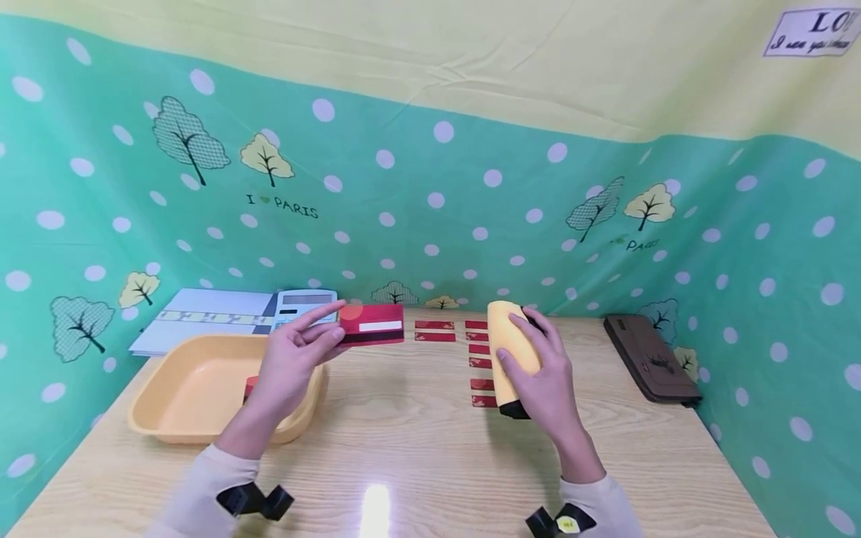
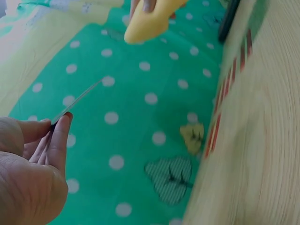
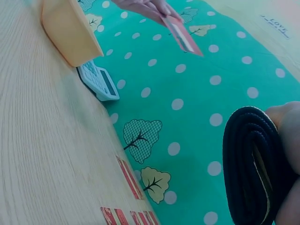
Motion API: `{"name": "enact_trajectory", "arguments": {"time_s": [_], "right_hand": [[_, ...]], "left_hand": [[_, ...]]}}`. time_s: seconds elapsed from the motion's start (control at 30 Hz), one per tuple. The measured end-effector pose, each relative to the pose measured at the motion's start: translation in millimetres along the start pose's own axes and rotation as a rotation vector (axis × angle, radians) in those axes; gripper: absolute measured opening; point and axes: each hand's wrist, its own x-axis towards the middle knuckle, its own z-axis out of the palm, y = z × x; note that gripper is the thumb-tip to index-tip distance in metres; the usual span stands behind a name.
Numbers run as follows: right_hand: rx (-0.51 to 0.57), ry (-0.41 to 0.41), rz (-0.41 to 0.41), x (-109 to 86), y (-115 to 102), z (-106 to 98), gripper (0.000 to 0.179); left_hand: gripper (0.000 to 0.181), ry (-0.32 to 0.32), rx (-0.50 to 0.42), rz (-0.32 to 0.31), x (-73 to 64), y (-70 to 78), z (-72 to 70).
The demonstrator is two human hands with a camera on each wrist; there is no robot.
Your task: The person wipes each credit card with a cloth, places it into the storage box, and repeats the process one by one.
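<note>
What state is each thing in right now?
Left hand: pinching red card
Red card: raised off the table
Right hand: gripping yellow item
Yellow item: raised, dark layered end showing
Peach basin: upright, red item inside
Red strips: flat on table, two columns
Calculator: on or off, cannot tell
White folder: lying flat
Brown case: flat, looks closed

Here's our table (image 1: 417, 463): we have the basin (image 1: 151, 424) left, folder (image 1: 208, 302) and calculator (image 1: 309, 300) behind it, strips (image 1: 434, 338) far and right of centre, zip wallet (image 1: 649, 359) far right, curtain (image 1: 430, 220) behind. Left hand (image 1: 291, 366) holds a card (image 1: 385, 314) between basin and strips; right hand (image 1: 548, 370), a folded pouch (image 1: 506, 336) between strips and wallet.
</note>
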Motion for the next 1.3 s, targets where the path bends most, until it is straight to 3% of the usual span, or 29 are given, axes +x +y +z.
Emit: {"name": "enact_trajectory", "arguments": {"time_s": [0.27,0.5,0.7,1.0,1.2,1.3], "right_hand": [[-0.014,-0.005,0.018,-0.2,0,-3,0.053],[-0.009,-0.004,0.030,0.5,0,-4,0.053],[0.012,-0.010,0.009,-0.5,2,-3,0.053],[0.018,-0.006,0.011,0.9,1,-4,0.054],[0.016,-0.006,0.018,0.5,2,-5,0.053],[0.013,-0.003,0.014,0.4,2,-5,0.054]], "left_hand": [[0.057,0.032,0.093,-0.031,-6.3,3.2,-42.8],[0.062,0.052,0.107,-0.094,-14.4,-0.2,-81.4],[0.062,0.061,0.118,-0.105,-20.7,-6.6,-110.6],[0.057,0.063,0.097,-0.149,-23.6,-19.6,-136.9],[0.050,0.067,0.218,-0.196,-22.6,-29.2,-149.9],[0.048,0.055,0.217,-0.206,-21.5,-33.7,-157.1]]}}
